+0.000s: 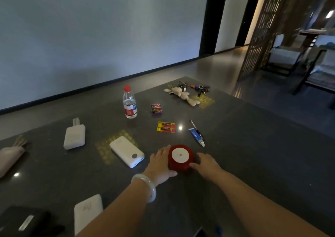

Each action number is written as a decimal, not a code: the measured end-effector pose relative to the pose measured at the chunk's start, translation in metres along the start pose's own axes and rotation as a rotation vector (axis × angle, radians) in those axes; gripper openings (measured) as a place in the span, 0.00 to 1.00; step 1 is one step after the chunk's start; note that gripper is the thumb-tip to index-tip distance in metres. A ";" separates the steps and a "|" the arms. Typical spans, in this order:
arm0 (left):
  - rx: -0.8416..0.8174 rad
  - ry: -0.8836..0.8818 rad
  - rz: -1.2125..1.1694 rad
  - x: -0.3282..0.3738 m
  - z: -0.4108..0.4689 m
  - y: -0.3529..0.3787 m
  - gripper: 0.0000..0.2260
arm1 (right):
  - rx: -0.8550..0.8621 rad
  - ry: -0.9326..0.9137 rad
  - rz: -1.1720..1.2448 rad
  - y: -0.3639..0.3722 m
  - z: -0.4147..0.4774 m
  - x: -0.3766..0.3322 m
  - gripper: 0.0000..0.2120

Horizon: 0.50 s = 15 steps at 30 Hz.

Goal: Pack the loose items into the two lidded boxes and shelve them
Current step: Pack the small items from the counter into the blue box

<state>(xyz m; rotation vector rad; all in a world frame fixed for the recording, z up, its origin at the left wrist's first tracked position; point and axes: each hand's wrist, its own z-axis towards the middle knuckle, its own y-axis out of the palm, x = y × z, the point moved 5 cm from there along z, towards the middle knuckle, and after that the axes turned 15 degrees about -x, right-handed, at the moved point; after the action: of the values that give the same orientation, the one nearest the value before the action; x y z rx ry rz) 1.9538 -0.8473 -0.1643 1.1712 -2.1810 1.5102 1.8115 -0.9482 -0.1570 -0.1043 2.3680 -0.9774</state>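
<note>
While the round red box (178, 167) sits on the dark table (253, 146), the left hand (160, 164) and the right hand (206, 165) curve round its opposite sides. It looks stiff, light and smooth; gripping the wall under the lid (180, 155) seems safest.

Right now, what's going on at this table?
A person holds a round red box between the left hand and right hand, which cup its sides on the dark table. The power bank, water bottle, battery packs, tube and keys lie loose around it.
</note>
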 end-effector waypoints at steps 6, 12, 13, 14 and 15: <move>-0.011 0.013 -0.209 -0.002 0.016 0.011 0.41 | 0.042 0.016 0.086 0.005 0.022 0.001 0.26; 0.061 0.056 -0.487 -0.005 0.015 0.022 0.33 | 0.110 -0.033 0.345 0.013 0.025 0.014 0.21; 0.065 0.061 -0.527 -0.003 0.013 0.024 0.33 | 0.118 -0.042 0.428 0.014 0.023 0.018 0.21; 0.065 0.065 -0.559 -0.001 0.011 0.027 0.34 | 0.124 -0.048 0.505 0.013 0.019 0.021 0.21; 0.059 0.070 -0.583 0.001 0.009 0.030 0.34 | 0.131 -0.055 0.571 0.012 0.014 0.025 0.21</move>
<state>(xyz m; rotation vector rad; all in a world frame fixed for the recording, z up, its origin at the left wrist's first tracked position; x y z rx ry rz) 1.9338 -0.8516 -0.1882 1.5665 -1.5569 1.3300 1.8003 -0.9550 -0.1850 0.5566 2.0904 -0.8228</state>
